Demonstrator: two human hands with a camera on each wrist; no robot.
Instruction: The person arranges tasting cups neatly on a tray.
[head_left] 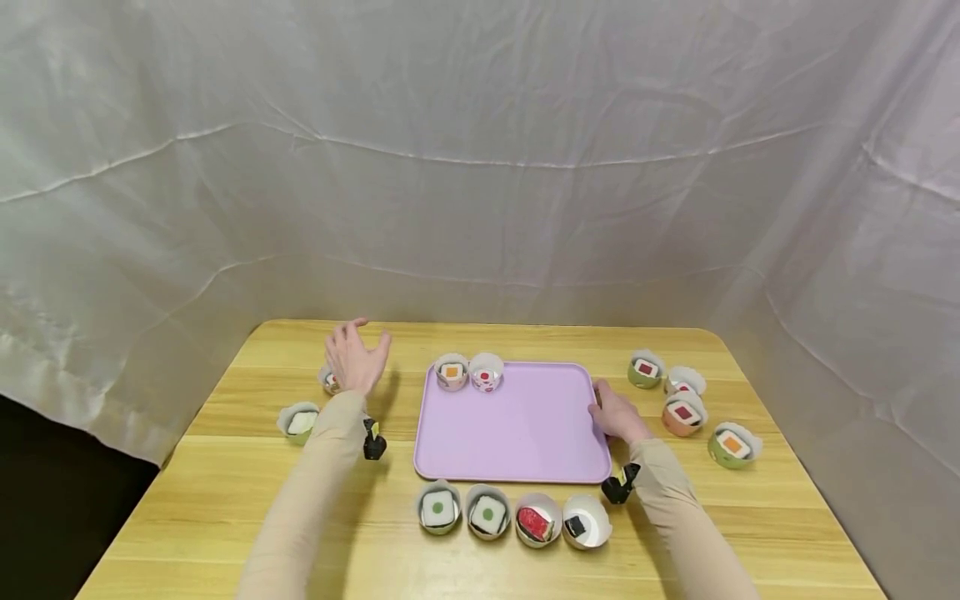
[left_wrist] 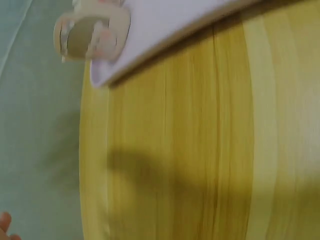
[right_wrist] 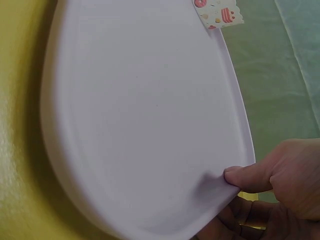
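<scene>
A light purple tray [head_left: 525, 429] lies in the middle of the wooden table. Two patterned paper cups, one with an orange-centred sushi-like piece [head_left: 452, 372] and one with a red-centred piece [head_left: 486, 373], stand in its far left corner. My right hand [head_left: 618, 412] grips the tray's right edge; the right wrist view shows the thumb [right_wrist: 247, 178] on the rim and the other fingers curled below. Left of the tray, my left hand [head_left: 356, 360] hovers with fingers spread, holding nothing. It partly hides a paper cup [head_left: 327, 382] behind it.
Several cups stand in a row before the tray, among them a green-centred one [head_left: 438, 507] and a red-topped one [head_left: 536, 522]. More cups, including an orange-centred one [head_left: 732, 445], stand at the right. Near my left forearm is a green cup [head_left: 300, 422]. A curtain [head_left: 495, 208] hangs behind.
</scene>
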